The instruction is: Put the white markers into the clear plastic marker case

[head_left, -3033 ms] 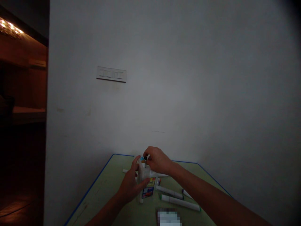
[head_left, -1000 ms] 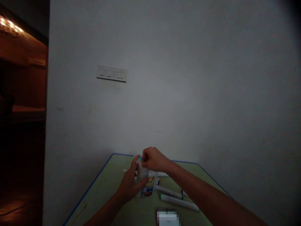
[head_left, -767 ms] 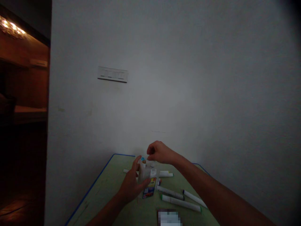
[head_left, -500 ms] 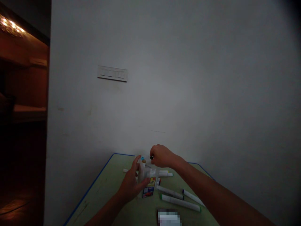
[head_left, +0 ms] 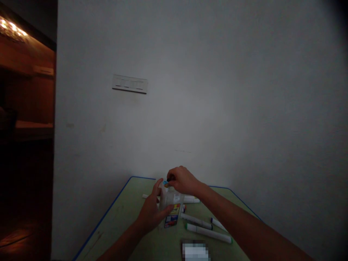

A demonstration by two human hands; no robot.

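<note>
My left hand [head_left: 149, 212] is wrapped round a clear plastic case [head_left: 169, 198] with a colourful printed label [head_left: 172, 216] on its lower front. At the case's open top, a marker with a blue end [head_left: 165, 182] and one with a brown end stand inside. Fingers pinched, my right hand [head_left: 181, 180] is at that opening with a marker whose black end [head_left: 169, 179] shows; the fingers hide the rest of it. Beside the case lie a white marker with green ends [head_left: 208, 233] and a grey-white marker [head_left: 196, 220].
Other markers [head_left: 191, 199] lie behind the case, and a blue-ended one [head_left: 218, 224] is partly under my right forearm. A pixelated rectangular object [head_left: 195, 251] is at the near edge of view. The green table [head_left: 114, 224] meets a wall with a switch panel [head_left: 129, 84].
My right hand has moved left with the black-ended marker, from beside the case to its open top. My left hand and the case have hardly moved.
</note>
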